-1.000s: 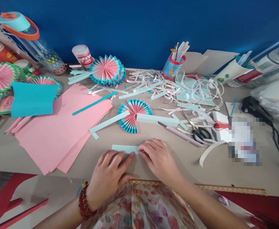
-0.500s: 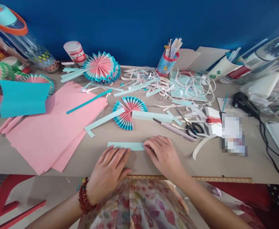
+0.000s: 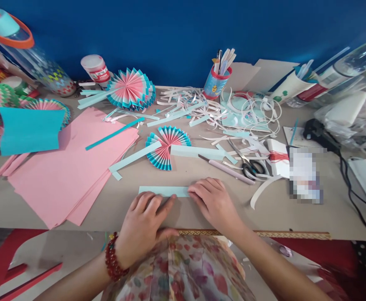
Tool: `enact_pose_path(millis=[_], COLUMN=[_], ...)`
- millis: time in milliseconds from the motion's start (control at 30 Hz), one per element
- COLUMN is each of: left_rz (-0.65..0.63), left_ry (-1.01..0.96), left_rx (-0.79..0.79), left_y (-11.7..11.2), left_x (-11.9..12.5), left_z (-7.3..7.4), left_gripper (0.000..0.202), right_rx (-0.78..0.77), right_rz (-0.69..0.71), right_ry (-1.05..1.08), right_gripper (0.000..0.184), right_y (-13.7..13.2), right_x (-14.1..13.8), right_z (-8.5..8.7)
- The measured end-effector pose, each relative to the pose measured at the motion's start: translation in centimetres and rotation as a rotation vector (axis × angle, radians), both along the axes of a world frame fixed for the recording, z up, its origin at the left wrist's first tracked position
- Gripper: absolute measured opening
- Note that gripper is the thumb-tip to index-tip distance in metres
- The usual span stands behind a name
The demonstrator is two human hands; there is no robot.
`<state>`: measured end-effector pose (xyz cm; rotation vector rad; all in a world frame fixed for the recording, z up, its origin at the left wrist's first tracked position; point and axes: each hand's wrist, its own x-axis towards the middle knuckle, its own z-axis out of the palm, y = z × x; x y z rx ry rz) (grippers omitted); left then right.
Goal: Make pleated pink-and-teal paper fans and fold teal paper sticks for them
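Near the middle of the table's point(image 3: 296, 217) front edge, the left hand point(image 3: 145, 223) and right hand point(image 3: 216, 202) lie flat and slightly apart, fingertips pressing, not gripping, the pale blue paper strip point(image 3: 164, 191), which would likely crease crisply only under even pressure with its edges aligned.

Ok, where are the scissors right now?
In the head view, the scissors lie on the table right of centre, just beyond the right hand, next to a pale pink pen.
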<state>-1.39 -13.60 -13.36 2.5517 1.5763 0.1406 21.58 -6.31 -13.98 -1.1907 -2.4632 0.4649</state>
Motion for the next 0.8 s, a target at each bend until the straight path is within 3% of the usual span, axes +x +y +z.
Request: enact_pose_path(millis=[133, 267, 633, 800], left_rz=[-0.007, -0.002, 0.019, 0.008], left_ry=[0.034, 0.055, 0.036, -0.018], left_rx=[0.019, 0.022, 0.036, 0.061], left_y=[0.0, 0.0, -0.2, -0.6], left_x=[0.3, 0.4, 0.4, -0.3], left_z=[0.1, 0.1, -0.2, -0.7], left_gripper=[0.072, 0.07, 0.077, 0.08], right_rx=[0.175, 0.268, 0.221, 0.247], right_rz=[0.063, 0.148, 0.035, 0.003], right_ry=[-0.029, -0.093, -0.189, -0.165], right_gripper=[0.031, 0.031, 0.048, 0.05], right_y=[-0.6, -1.0, -3.1, -3.3], right_x=[0.3, 0.3, 4.3, 4.4], right_z=[-0.3, -0.5, -1.3, -1.5])
